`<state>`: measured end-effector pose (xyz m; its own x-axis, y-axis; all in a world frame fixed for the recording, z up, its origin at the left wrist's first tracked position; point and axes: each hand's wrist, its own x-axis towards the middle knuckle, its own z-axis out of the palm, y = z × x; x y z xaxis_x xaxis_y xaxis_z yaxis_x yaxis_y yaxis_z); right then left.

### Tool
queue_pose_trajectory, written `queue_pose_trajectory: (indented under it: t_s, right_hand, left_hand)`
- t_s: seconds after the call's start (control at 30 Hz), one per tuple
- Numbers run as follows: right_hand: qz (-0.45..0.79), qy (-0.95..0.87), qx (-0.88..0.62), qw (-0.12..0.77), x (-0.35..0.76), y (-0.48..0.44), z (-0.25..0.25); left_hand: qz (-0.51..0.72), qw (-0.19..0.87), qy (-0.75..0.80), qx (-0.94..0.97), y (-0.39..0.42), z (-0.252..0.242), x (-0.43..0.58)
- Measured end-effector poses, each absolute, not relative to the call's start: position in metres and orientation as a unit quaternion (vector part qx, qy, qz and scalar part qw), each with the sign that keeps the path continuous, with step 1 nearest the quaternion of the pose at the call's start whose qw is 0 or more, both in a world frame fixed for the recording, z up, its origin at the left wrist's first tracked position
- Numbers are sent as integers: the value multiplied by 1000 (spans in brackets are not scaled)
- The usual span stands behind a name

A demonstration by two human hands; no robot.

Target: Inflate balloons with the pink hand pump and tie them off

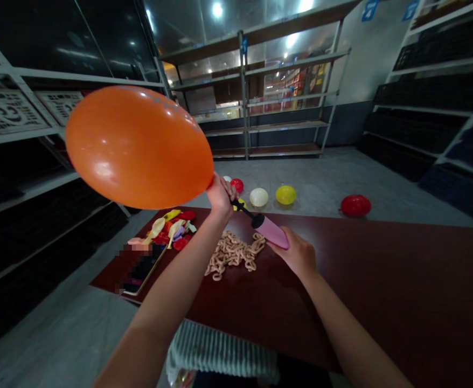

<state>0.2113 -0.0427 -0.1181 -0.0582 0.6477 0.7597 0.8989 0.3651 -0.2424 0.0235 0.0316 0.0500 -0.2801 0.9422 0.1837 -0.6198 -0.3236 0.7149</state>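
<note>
A large inflated orange balloon [139, 148] fills the upper left, its neck at my left hand [221, 195]. The fingers of that hand are closed round the neck, where the black tip of a pink hand pump [272, 231] meets it. My right hand [299, 253] is wrapped round the pump's pink barrel at its lower right end. Beneath the pump, a heap of tan ring-shaped links [234, 252] lies on the dark red table [366, 280]. Uninflated balloons [175, 229] of several colours lie left of my left forearm, beside a dark tablet-like device [143, 269].
Inflated balloons rest on the floor beyond the table: a white one [259, 198], a yellow one [285, 195] and a red one [355, 206], among others. Metal shelving [244, 97] stands behind, with more racks left and right. Ribbed pale cloth [220, 350] shows below the table's near edge.
</note>
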Motion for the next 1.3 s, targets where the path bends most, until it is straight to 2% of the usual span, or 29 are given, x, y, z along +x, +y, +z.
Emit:
queue_pose_trajectory:
  t_s: [0.33, 0.57, 0.8, 1.03, 1.3]
  right_hand:
    - [-203, -762, -509, 345, 208, -42, -122]
    - [-243, -778, -474, 333, 209, -39, -127]
    - [-237, -758, -492, 358, 212, -38, -130]
    - [-173, -707, -533, 431, 216, -36, -131]
    - [-92, -625, -619, 467, 218, -35, -125]
  left_hand:
    - [794, 502, 269, 212, 28, 37, -66]
    - [795, 508, 278, 182, 30, 28, -75]
    - [792, 498, 266, 230, 46, 48, -47]
    - [757, 514, 225, 335, 52, 75, 13]
    - [702, 540, 235, 401, 49, 40, 110]
